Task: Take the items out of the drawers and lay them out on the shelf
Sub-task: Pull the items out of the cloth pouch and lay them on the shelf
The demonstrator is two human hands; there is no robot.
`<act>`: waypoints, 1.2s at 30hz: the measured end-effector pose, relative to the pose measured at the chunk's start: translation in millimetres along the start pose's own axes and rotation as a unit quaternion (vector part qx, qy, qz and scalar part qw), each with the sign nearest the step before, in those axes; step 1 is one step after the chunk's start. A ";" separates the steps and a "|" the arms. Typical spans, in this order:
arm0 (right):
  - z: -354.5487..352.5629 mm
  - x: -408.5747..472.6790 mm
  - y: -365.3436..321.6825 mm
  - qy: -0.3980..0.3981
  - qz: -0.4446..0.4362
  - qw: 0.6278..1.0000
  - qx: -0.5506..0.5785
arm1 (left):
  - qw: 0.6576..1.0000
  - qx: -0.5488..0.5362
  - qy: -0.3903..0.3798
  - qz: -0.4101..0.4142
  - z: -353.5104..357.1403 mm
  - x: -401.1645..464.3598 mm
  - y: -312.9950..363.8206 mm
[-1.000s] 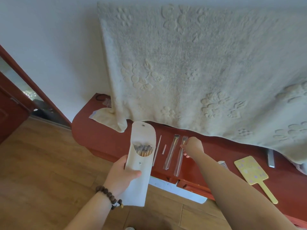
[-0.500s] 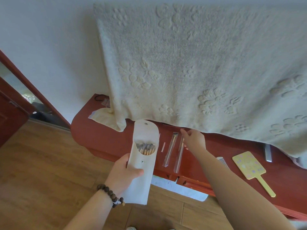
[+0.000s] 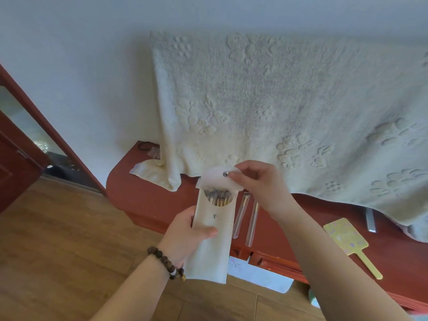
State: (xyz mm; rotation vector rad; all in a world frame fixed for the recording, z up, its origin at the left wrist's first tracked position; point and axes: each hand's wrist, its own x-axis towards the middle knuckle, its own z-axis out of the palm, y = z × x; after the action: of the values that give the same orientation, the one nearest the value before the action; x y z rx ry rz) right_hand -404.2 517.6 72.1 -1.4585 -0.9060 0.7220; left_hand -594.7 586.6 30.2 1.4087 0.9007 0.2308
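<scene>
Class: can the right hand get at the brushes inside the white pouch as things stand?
Probably yes. The right hand pinches the flap up, so the brushes show in the pouch mouth, held by the left hand; it must release the flap first.

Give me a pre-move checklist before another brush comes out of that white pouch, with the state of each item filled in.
1. Pouch held firmly: ok, the left hand grips its middle, thumb across the front.
2. Flap out of the way: ok, the right hand pinches it by the snap, lifted clear of the opening.
3. Brush tips reachable: ok, they show in the round opening.
4. Free hand to pull a brush: not ok, both hands are busy.
5. Bare spot on the red shelf: ok, free surface right of the two wrapped brushes.
6. Number of brushes left inside: cannot tell.
</scene>
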 end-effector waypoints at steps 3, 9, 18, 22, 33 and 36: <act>3.8 -19.4 -6.3 -0.020 -0.037 0.998 -0.037 | 0.999 -0.030 -0.012 0.021 2.0 -1.5 18.3; 1.4 -31.4 -2.4 -0.003 -0.058 0.996 -0.074 | 0.996 -0.078 -0.041 0.018 7.7 -7.2 44.2; -1.0 -36.1 3.2 -0.018 -0.092 0.989 -0.113 | 0.989 -0.123 -0.077 -0.012 11.6 -12.8 58.4; -5.2 -34.5 5.2 -0.034 -0.122 0.984 -0.123 | 0.992 -0.108 -0.070 0.005 11.8 -12.9 64.0; -21.4 -43.3 18.4 -0.105 -0.275 0.902 -0.315 | 0.996 -0.059 -0.062 0.025 16.1 -8.4 60.0; -23.6 -50.4 28.2 -0.123 -0.285 0.885 -0.346 | 0.997 -0.054 -0.046 0.017 21.6 -6.9 54.1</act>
State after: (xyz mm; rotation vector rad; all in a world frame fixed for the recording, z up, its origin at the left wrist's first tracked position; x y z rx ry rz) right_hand -405.8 462.7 42.6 -1.5876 -1.8277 0.1227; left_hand -565.5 577.0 80.1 1.3238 0.7786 0.2354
